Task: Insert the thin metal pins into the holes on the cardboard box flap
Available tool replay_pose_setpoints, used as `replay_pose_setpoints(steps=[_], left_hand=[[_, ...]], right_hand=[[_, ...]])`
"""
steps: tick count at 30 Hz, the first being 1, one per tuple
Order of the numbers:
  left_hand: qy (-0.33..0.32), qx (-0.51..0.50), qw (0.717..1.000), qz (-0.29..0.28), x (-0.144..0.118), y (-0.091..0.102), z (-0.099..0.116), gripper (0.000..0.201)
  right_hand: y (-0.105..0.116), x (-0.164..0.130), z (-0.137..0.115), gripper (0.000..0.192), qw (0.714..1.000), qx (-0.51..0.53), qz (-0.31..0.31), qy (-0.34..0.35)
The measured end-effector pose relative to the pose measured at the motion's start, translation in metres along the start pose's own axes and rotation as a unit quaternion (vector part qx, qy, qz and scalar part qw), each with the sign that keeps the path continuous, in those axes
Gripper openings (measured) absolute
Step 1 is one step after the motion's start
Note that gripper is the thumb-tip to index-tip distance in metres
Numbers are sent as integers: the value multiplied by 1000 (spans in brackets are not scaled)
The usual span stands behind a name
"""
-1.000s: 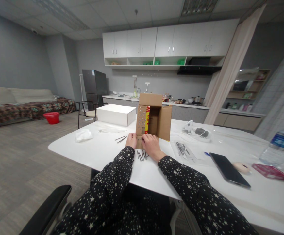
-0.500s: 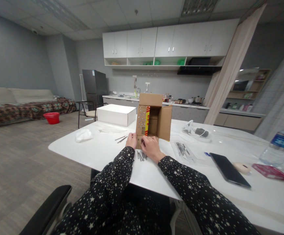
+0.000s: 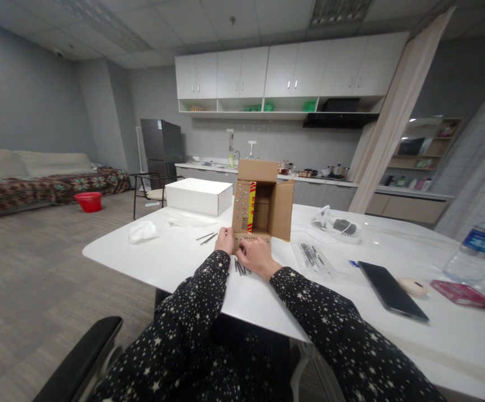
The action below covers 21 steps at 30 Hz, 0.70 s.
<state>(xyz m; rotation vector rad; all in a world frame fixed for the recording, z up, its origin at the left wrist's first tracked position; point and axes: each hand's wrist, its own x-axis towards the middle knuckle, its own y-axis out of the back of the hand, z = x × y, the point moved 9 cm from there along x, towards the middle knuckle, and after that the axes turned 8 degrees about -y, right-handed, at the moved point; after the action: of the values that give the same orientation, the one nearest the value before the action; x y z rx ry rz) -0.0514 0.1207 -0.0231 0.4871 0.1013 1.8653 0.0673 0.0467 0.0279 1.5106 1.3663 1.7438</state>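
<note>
A cardboard box (image 3: 263,218) stands open in front of me, its flaps spread and a red and yellow strip along its left inner edge. My left hand (image 3: 224,241) is closed at the left edge of the lower front flap (image 3: 263,239), pinching it. Small dark marks dot that flap in a row. On the flap's front, my right hand (image 3: 257,257) has its fingers bent together; whatever they hold is hidden. Several thin metal nails or screws (image 3: 239,268) lie just below the right hand, and a few similar dark pieces (image 3: 207,237) rest left of the left hand.
A white box (image 3: 200,195) is behind on the left, near crumpled white tissue (image 3: 143,231). On the right lie a clear bag of metal pieces (image 3: 315,259), a black phone (image 3: 393,290), a pink pack (image 3: 463,293) and a water bottle (image 3: 476,251).
My right hand has shifted slightly left and down along the front flap, uncovering more of its marks. The left hand and the box stay where they were.
</note>
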Motion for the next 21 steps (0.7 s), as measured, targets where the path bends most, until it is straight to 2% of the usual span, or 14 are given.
replay_pose_setpoints(steps=[16, 21], left_hand=[[0, -8, 1000, -9, 0, -2, -2, 25], [2, -3, 1000, -10, 2, -3, -5, 26]], right_hand=[[0, -2, -4, 23, 1000, 8, -22, 8], [-6, -2, -7, 26, 998, 1, -56, 30]])
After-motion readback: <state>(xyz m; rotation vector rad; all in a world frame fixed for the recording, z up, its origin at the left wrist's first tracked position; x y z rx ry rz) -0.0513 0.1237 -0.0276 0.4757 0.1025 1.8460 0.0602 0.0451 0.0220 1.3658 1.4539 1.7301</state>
